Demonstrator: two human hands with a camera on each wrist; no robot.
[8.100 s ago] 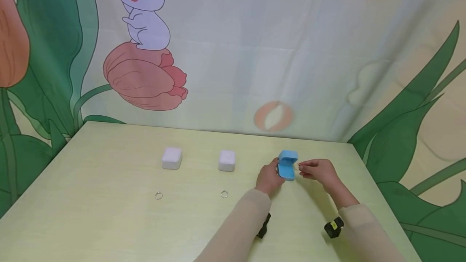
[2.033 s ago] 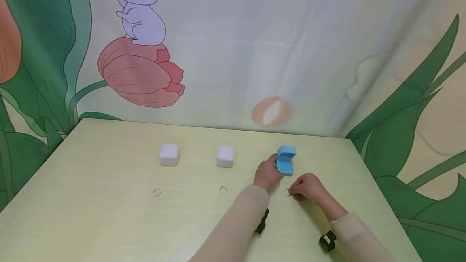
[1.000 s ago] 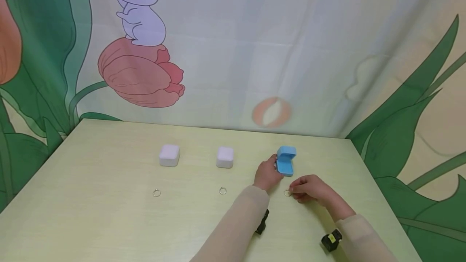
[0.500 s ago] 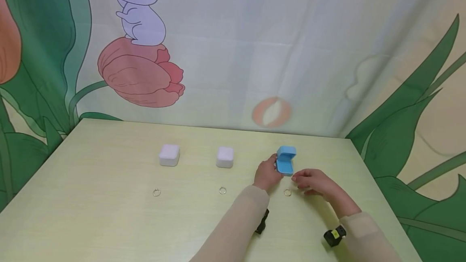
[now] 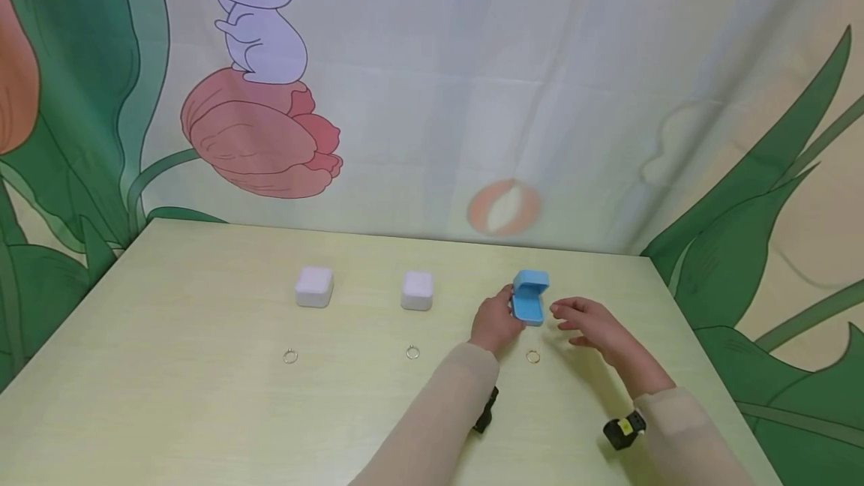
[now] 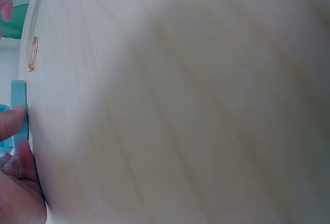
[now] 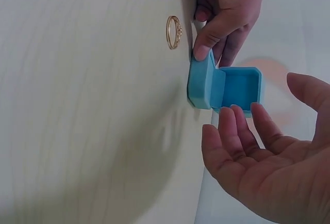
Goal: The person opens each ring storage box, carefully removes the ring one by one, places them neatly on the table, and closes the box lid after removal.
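An opened light-blue ring box (image 5: 529,310) stands on the table, lid raised. My left hand (image 5: 496,325) grips its left side; in the right wrist view the thumb lies against the box's lower half (image 7: 200,86). Nothing shows inside the blue lid. On the table in front of the box is a gold ring (image 5: 533,357), which in the right wrist view (image 7: 174,32) bears small stones. My right hand (image 5: 589,325) hovers just right of the box, fingers spread and loosely bent, holding nothing.
Two closed pale-lilac boxes (image 5: 314,287), one of them nearer the middle (image 5: 417,291), stand to the left. A silvery ring lies before each: a left ring (image 5: 290,356) and a middle ring (image 5: 413,352). A printed curtain (image 5: 405,96) hangs behind the table (image 5: 202,396).
Earlier my right hand held the gold ring beside the box, then set it on the table before the box. It has let go and moved up and right. My left hand stays on the box.
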